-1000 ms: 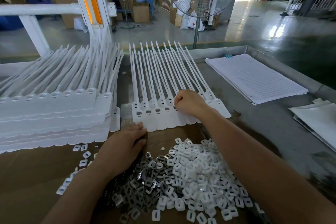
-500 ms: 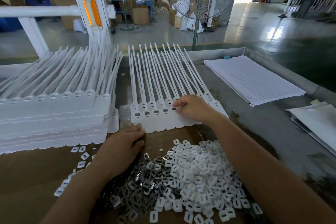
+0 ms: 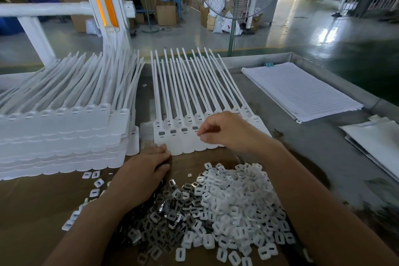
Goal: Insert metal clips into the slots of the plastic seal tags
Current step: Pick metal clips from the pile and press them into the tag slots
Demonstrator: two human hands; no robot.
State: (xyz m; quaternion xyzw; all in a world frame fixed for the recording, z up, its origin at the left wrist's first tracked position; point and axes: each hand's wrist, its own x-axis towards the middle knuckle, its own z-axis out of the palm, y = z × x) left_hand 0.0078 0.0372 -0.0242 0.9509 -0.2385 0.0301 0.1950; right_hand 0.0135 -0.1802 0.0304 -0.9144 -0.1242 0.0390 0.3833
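I see left grip released, flat on brown desk beside heap of small grey-and-white metal clips | right grip curled over row of white plastic seal tags; I cannot tell whether it holds anything

One head-worn wide-angle camera looks forward and down, close over the bench, with the factory floor beyond.

Stack of seal tags sat at the desk's left edge, with a single row of tags just right of it, tails toward the far edge. Clip pile lay on cardboard at the near edge, before the row. Gridded sheets sat by the far right corner, more papers along the right edge.
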